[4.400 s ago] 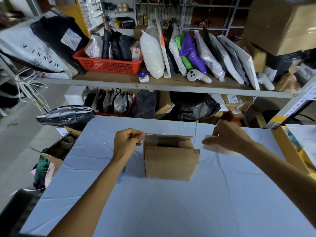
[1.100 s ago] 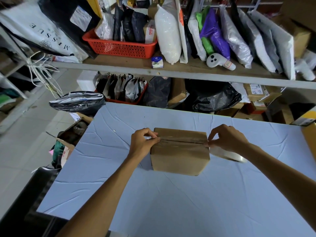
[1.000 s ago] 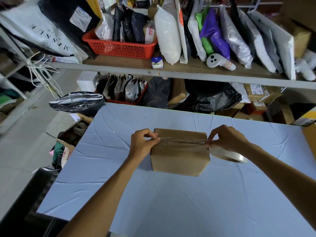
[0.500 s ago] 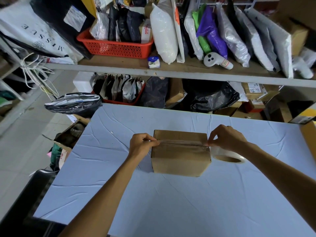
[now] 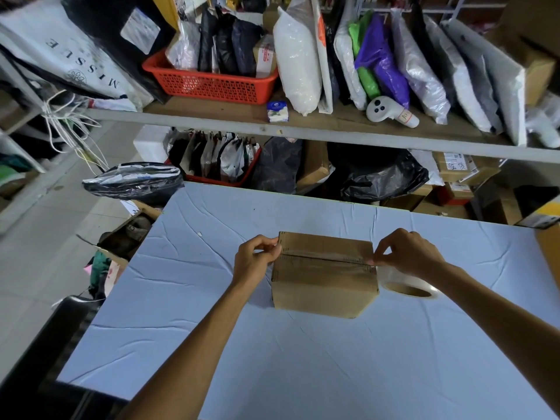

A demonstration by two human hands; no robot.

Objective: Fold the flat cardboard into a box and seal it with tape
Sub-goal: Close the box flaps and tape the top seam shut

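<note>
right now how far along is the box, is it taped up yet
Done: the cardboard box stands folded on the table, top flaps closed. In hand: a clear tape strip lies along the top seam, the left hand pinching one end and the right hand the other, with the tape roll beside the box. Left: cut the tape and press it down. The underside is hidden.

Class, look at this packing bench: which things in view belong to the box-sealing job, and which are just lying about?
Part of the job:
cardboard box
tape strip along its top seam
tape roll
left hand
right hand

Just lying about:
red basket
white controller
black bag
</note>
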